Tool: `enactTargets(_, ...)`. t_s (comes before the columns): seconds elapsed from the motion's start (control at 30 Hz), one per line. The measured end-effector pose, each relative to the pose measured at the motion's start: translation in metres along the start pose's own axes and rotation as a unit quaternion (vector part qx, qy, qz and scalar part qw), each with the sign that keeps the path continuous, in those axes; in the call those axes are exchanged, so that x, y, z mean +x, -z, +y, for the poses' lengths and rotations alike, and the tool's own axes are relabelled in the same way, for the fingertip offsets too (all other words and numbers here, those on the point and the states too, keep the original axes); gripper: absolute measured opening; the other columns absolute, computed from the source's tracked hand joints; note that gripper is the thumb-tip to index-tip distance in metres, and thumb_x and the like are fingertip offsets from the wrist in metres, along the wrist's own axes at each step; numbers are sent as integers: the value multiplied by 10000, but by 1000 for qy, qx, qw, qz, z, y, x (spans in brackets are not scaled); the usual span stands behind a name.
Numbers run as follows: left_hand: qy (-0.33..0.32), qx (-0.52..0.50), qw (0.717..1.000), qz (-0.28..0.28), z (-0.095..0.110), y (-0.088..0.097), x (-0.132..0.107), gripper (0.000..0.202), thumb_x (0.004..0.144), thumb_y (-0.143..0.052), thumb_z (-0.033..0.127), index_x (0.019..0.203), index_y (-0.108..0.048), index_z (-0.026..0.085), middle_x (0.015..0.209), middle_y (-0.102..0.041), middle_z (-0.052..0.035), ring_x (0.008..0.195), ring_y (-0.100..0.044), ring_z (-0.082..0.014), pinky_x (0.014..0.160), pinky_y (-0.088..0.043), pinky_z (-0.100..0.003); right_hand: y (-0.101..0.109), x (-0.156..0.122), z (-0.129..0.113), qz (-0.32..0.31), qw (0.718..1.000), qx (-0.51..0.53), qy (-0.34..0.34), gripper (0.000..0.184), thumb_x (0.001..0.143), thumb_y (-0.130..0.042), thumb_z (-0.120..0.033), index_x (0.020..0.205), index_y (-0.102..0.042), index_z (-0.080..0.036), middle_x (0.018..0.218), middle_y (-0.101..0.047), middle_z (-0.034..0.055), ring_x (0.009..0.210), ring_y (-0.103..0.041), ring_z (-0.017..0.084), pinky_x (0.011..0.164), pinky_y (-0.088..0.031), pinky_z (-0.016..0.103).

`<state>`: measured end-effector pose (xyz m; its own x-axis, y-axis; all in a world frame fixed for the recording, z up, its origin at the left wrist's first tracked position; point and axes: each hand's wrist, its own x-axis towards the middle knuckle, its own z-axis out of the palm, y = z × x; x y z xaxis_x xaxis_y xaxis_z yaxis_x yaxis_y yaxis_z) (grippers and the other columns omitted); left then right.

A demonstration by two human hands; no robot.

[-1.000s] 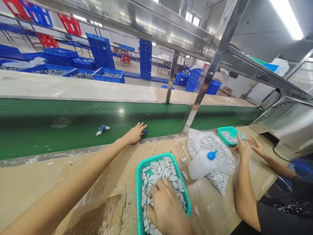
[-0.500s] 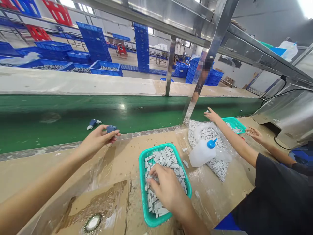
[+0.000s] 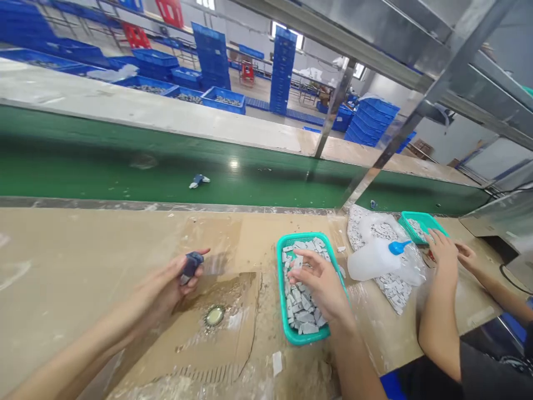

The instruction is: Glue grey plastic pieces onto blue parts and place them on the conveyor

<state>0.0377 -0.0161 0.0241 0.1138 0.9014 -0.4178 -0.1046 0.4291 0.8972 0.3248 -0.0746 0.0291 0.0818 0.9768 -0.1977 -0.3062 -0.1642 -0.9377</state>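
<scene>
My left hand (image 3: 169,283) is closed round a small dark blue part (image 3: 191,265) and holds it just above the cardboard-covered bench. My right hand (image 3: 318,280) hovers over a teal basket (image 3: 283,307) full of small grey pieces and pinches one grey piece (image 3: 298,261) between thumb and fingertips. A small round metal disc (image 3: 214,315) lies on the cardboard just below my left hand. Another blue and white part (image 3: 199,180) rides on the green conveyor belt (image 3: 104,172) beyond the bench.
A co-worker's hands (image 3: 447,253) work at the right beside a second teal basket (image 3: 420,225), a clear bag of grey pieces (image 3: 389,286) and a white bottle with a blue cap (image 3: 375,257). Steel shelf posts (image 3: 387,153) rise from the belt's edge. Blue crates stand behind.
My left hand picked the blue part off the belt's edge and drew it back over the bench. My right hand lifted a grey piece out of the basket. The co-worker's hand withdrew from the belt.
</scene>
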Motion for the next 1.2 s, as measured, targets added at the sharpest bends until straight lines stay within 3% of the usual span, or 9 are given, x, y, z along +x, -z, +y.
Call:
enactTargets(0.1,15,-103,995,-6,2,4,-14,417,619,-860,610,953,-790,371,740,-571,29,660,-401,-111,609,-367,-219,0,1,0,-1,1000,24,-19,514,621,-910,-348,1072,-704,-213,947,-734,33,843,-731,184,802,-593,317)
enactTargets(0.23,-2,-134,991,-16,-5,14,-17,394,593,-900,543,897,-792,317,760,-639,23,688,-477,-114,642,-391,-217,1,1,-1,-7,1000,4,-21,408,634,-913,-373,953,-729,-196,976,-754,60,868,-731,195,848,-593,345)
enactTargets(0.37,-11,-150,988,-47,-13,23,-11,419,537,-936,513,776,-754,222,796,-706,-10,720,-556,-139,692,-441,-235,0,0,-4,-23,999,-36,-12,376,675,-893,-394,966,-743,-208,893,-736,38,787,-715,175,651,-573,259)
enactTargets(0.43,-13,-169,984,-62,-15,25,-8,438,535,-951,481,799,-753,195,826,-717,-27,745,-577,-138,723,-458,-232,-4,-3,-6,-41,998,-55,-12,356,698,-884,-378,979,-741,-215,875,-724,33,751,-703,162,569,-533,221)
enactTargets(0.53,-15,-177,981,-83,-19,27,-7,465,563,-953,445,889,-772,167,873,-719,-52,809,-616,-144,760,-477,-219,-17,-12,-5,-83,993,-80,-22,299,751,-855,-342,990,-718,-225,881,-709,33,742,-710,170,577,-547,234)
enactTargets(0.67,-9,-182,975,-124,-25,28,-7,413,605,-934,430,853,-751,155,812,-705,-43,775,-637,-136,741,-484,-212,-39,-25,2,-119,987,-103,15,353,849,-773,-318,1175,-638,-306,855,-666,-5,677,-709,156,575,-568,253)
enactTargets(0.77,6,-184,973,-137,-29,28,-5,438,588,-941,421,848,-721,145,815,-719,-54,775,-659,-148,744,-486,-225,-53,-29,10,-151,979,-133,11,215,860,-764,-321,1057,-693,-274,773,-624,-15,661,-699,134,547,-543,204)
enactTargets(1.0,-22,-189,972,-135,-36,29,2,450,595,-937,393,863,-695,123,851,-732,-83,799,-671,-169,812,-493,-281,-69,-28,28,-193,963,-185,-34,175,853,-760,-384,965,-779,-252,785,-575,-10,611,-650,100,500,-492,179)
enactTargets(1.2,-36,-178,974,-135,-37,30,3,413,636,-914,398,859,-698,126,838,-731,-83,787,-665,-167,763,-482,-267,-75,-30,40,-191,967,-154,-68,399,766,-843,-416,1121,-739,-267,732,-654,0,697,-669,145,644,-556,239)
